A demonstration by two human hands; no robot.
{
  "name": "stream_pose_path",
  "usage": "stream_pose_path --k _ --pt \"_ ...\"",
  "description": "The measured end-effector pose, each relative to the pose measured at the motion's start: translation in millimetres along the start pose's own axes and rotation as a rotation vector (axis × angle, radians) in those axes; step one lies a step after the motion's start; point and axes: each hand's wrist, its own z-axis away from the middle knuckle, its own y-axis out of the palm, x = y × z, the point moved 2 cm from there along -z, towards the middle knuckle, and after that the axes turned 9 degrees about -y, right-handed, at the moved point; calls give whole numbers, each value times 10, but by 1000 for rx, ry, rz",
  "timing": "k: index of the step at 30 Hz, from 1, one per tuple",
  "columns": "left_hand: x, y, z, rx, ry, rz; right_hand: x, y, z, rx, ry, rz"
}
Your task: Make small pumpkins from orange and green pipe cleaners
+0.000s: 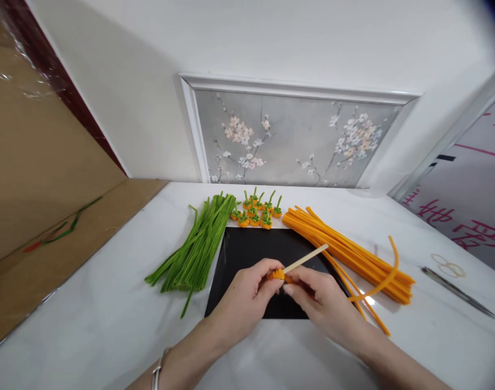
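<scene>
My left hand (247, 292) pinches a small coil of orange pipe cleaner (278, 274) wrapped around a flat wooden stick (306, 258). The stick slants up to the right. My right hand (322, 292) is closed on the orange pipe cleaner just right of the coil, fingertips nearly meeting those of my left hand. Both hands are over a black mat (267, 244). Behind the mat stand several small orange pieces with green tops (254, 218). Green pipe cleaners (202, 246) lie in a bundle at the left, orange pipe cleaners (348, 252) at the right.
Tweezers (458, 291) and thin rubber bands (448, 266) lie on the white table (121, 330) at the right. Cardboard (47, 151) stands along the left, with a green and red strand (70, 227) near its base. A wall with a framed floral panel (291, 141) rises behind.
</scene>
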Motion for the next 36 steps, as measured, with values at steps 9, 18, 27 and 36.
stream_pose_path --k 9,18,27,36 --pt "94 -97 -50 -201 100 -326 112 -117 125 178 -283 647" --pt "74 40 11 -79 237 -567 147 -351 2 -219 -461 629" --pt "-22 88 91 -12 387 -543 -167 -466 -141 40 -137 321" --pt "-60 30 102 -87 400 -314 -198 -373 -58 311 -9 261"
